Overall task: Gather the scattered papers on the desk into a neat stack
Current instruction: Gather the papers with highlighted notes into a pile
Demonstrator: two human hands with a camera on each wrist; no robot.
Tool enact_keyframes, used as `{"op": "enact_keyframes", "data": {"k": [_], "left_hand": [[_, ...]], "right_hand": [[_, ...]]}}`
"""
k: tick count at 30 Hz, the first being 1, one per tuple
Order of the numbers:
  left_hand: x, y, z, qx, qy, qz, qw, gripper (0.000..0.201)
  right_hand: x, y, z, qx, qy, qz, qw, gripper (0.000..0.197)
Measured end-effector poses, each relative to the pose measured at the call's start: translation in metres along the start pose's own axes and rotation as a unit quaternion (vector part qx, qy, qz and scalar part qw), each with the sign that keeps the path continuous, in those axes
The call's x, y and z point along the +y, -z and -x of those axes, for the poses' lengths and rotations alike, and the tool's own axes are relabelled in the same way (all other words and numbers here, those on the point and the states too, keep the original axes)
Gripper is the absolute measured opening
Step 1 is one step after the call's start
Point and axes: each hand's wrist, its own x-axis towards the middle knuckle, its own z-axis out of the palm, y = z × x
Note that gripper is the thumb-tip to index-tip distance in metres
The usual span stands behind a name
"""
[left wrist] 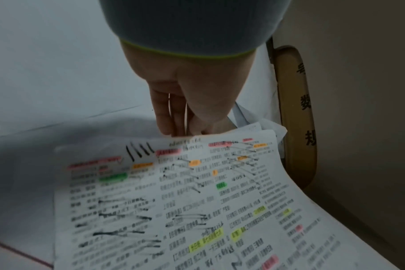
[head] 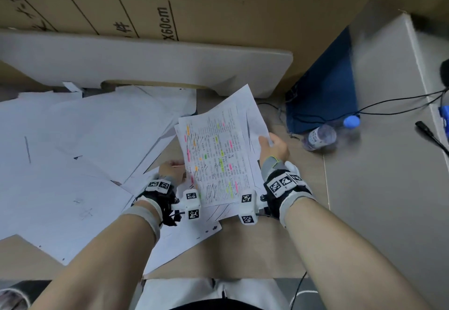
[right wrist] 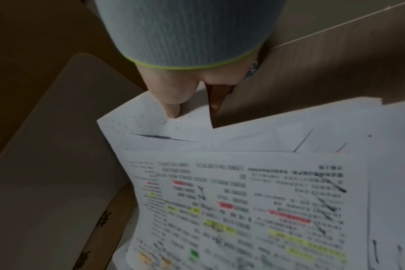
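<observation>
A bundle of papers (head: 218,154) is held up over the desk, its top sheet printed with text and coloured highlights (left wrist: 197,201) (right wrist: 243,210). My left hand (head: 171,168) grips the bundle's left edge, fingers curled on it (left wrist: 185,113). On the far right edge, my right hand (head: 273,145) pinches the sheets, thumb on top (right wrist: 173,102). Several white sheets (head: 85,144) lie scattered and overlapping on the desk to the left and under the bundle.
A white board (head: 145,64) leans against a large cardboard box (head: 170,1) at the back. At the right are a blue bag (head: 323,95), a lying water bottle (head: 320,137) and black cables (head: 401,105). Brown desk surface (head: 243,249) shows near me.
</observation>
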Motion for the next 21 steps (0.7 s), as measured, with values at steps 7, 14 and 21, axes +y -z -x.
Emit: {"op": "enact_keyframes", "data": {"k": [7, 14, 21], "left_hand": [[0.020, -0.003, 0.020, -0.019, -0.060, 0.045, 0.997, 0.066], [0.114, -0.006, 0.055, -0.034, -0.311, -0.016, 0.950, 0.098], [0.163, -0.006, 0.088, -0.085, -0.322, 0.031, 0.943, 0.032]], "right_hand": [[-0.040, 0.004, 0.007, 0.040, 0.063, -0.007, 0.997, 0.031], [-0.113, 0.021, 0.023, 0.004, 0.163, -0.030, 0.986, 0.028], [-0.144, 0.030, 0.022, -0.034, 0.219, -0.126, 0.967, 0.019]]}}
